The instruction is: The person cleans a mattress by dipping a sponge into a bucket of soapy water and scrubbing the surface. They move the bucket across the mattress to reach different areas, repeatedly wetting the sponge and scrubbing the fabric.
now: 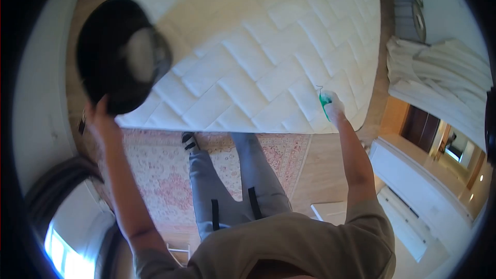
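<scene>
At the upper left, my left hand (103, 124) grips the lower rim of a dark, round bucket-like container (108, 67), raised beside the mattress's left edge. Something pale shows in or on this container, too blurred to make out. My right hand (335, 107) is closed round a green handle (325, 104) with a thin bent wire end, above the right part of the white quilted mattress (248, 62). Whitish material covers the fingers of my right hand; whether it is a glove or foam I cannot tell.
A patterned rug (160, 175) lies under my legs on the wooden floor (320, 170). White cloth (439, 72) is heaped at the right, near metal-framed chairs (417, 13). Dark curtains (62, 175) and a bright window (64, 253) stand at the lower left.
</scene>
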The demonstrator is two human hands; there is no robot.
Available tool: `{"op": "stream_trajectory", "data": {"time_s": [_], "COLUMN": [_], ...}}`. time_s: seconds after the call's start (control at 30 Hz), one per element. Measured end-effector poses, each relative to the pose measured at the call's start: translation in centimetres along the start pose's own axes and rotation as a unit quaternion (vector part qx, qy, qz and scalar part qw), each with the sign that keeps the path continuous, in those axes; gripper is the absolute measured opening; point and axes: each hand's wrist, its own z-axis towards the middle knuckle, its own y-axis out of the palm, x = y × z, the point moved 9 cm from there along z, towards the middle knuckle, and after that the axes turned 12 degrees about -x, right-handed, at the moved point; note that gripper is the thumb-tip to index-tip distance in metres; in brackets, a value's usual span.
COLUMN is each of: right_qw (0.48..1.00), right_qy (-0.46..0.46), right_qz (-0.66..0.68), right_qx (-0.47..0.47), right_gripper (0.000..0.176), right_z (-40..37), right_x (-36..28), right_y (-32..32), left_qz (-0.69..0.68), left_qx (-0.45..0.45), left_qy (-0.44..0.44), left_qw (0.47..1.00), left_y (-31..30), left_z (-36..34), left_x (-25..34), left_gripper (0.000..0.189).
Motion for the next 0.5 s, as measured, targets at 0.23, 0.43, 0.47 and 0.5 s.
{"op": "stream_trajectory", "data": {"time_s": [0.23, 0.43, 0.47, 0.5], "right_qw": [0.812, 0.717, 0.724, 0.739], "right_qy": [-0.58, -0.314, -0.291, -0.27], "right_qz": [-0.059, -0.548, -0.547, -0.531], "right_qx": [0.035, -0.295, -0.303, -0.315], "right_gripper": [0.042, 0.033, 0.033, 0.033], "right_z": [-25.2, -21.7, -21.2, -20.8], "right_x": [-46.1, -48.6, -47.1, -45.6], "right_y": [1.2, 28.2, 30.6, 32.3], "left_qz": [0.108, 0.319, 0.317, 0.305], "left_qx": [-0.132, -0.274, -0.283, -0.291], "left_qy": [0.064, 0.155, 0.193, 0.181], "left_qw": [0.983, 0.894, 0.884, 0.889], "left_y": [1.5, -0.1, -0.5, -1.2], "left_z": [-9.4, -18.4, -19.9, -21.2], "left_x": [3.5, 6.1, 6.4, 5.7], "left_gripper": [0.043, 0.05, 0.052, 0.052]}}
